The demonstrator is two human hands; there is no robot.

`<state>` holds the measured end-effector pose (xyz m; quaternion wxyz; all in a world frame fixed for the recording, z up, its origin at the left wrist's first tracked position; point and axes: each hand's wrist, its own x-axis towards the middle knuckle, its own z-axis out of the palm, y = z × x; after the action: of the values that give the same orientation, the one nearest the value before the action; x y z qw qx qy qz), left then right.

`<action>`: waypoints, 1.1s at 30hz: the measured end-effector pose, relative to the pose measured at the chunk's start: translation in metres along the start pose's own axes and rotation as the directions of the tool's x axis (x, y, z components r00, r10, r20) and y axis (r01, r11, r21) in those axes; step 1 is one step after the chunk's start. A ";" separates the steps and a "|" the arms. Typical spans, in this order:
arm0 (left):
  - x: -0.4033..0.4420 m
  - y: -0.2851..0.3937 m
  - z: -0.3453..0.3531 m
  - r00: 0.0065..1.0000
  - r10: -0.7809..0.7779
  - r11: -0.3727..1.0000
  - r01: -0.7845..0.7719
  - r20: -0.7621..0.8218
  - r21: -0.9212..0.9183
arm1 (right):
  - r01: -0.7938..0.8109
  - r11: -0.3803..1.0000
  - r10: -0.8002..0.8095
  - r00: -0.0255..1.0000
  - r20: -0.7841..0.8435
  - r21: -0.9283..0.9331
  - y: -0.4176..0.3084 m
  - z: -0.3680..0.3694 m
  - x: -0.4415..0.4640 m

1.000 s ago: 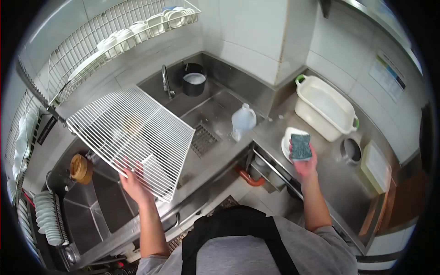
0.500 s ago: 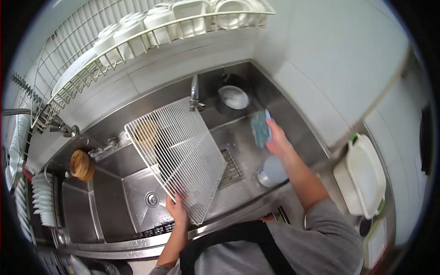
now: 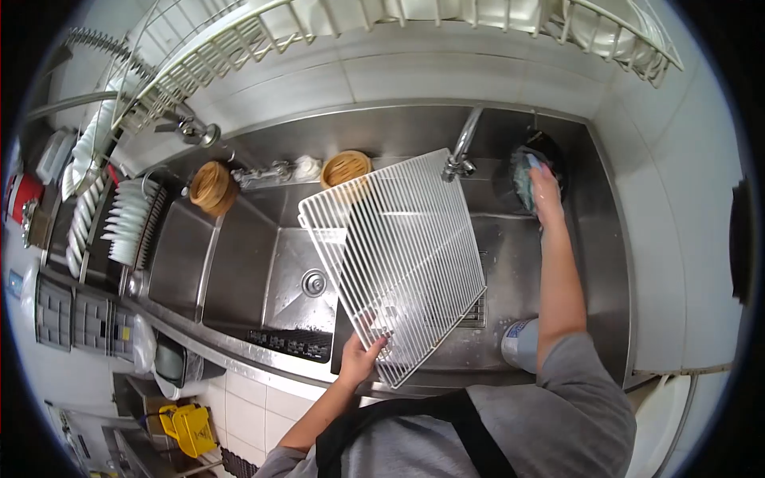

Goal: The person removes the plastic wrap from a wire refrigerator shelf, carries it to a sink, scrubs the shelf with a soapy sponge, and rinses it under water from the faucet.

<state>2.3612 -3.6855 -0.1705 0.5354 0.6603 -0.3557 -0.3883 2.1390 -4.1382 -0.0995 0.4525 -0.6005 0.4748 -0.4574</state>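
My left hand (image 3: 362, 356) is closed on the near corner of a white wire rack (image 3: 406, 247), which leans at a slant across the sink, its far end by the tap (image 3: 460, 159). My right hand (image 3: 546, 195) grips a teal scouring pad (image 3: 523, 182) with a light blue part along it. Hand and pad are down at the dark round pot (image 3: 504, 182) in the back right corner of the sink. They mostly hide what lies inside it. Near my right forearm, a pale blue-white container (image 3: 519, 344) lies in the basin.
Bamboo steamers (image 3: 213, 188) sit along the sink's back ledge. Upright white plates (image 3: 131, 223) stand at the left. Overhead hangs a wire dish shelf (image 3: 311, 20) holding white crockery. A yellow mop bucket (image 3: 187, 429) is on the floor at lower left.
My right hand has carried the scouring pad from above the basin back into the dark pot. My left hand still holds the rack. The camera view has swung left.
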 end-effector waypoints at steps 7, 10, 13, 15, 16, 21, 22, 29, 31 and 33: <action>-0.010 0.020 0.020 1.000 -0.006 0.971 0.008 0.012 -0.239 | 0.750 0.641 -0.765 0.607 0.217 0.164 -0.155 0.138 -0.165; -0.013 0.008 0.024 0.998 0.049 0.993 -0.044 0.040 -0.114 | 0.885 0.460 -0.860 0.422 0.288 0.078 -0.201 0.183 -0.160; -0.017 0.002 0.025 0.994 0.105 0.991 -0.104 0.003 -0.081 | 0.938 0.345 -0.798 0.313 0.515 -0.036 -0.197 0.229 -0.142; -0.016 0.004 0.022 0.990 0.138 0.985 -0.141 -0.037 -0.096 | 0.833 0.554 -0.565 0.366 0.739 0.011 -0.197 0.240 -0.137; -0.012 -0.002 0.018 0.992 0.114 0.990 -0.109 0.049 -0.088 | 0.840 0.541 -0.561 0.343 0.754 0.021 -0.200 0.240 -0.139; 0.002 0.023 0.010 0.970 0.240 0.966 -0.242 -0.035 -0.090 | 0.664 0.746 -0.533 0.546 0.647 0.053 -0.213 0.233 -0.155; 0.013 0.033 0.005 0.953 0.283 0.958 -0.287 -0.109 -0.022 | 0.672 0.738 -0.530 0.524 0.667 0.059 -0.213 0.236 -0.156; 0.080 0.115 -0.055 0.977 0.187 0.956 -0.204 0.097 0.212 | 0.793 0.608 -0.720 0.560 0.410 -0.016 -0.217 0.260 -0.167; 0.090 0.119 -0.053 0.948 0.311 0.950 -0.307 -0.064 0.060 | 0.766 0.642 -0.690 0.582 0.430 -0.008 -0.224 0.262 -0.169; 0.106 0.129 -0.061 0.976 0.211 0.976 -0.213 -0.048 -0.050 | 0.685 0.728 -0.583 0.651 0.486 -0.045 -0.229 0.264 -0.176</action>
<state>2.4558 -3.7750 -0.0498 0.5991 0.6117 -0.4019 -0.3247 2.4104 -3.9039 0.0574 0.2865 -0.8624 0.1666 -0.3827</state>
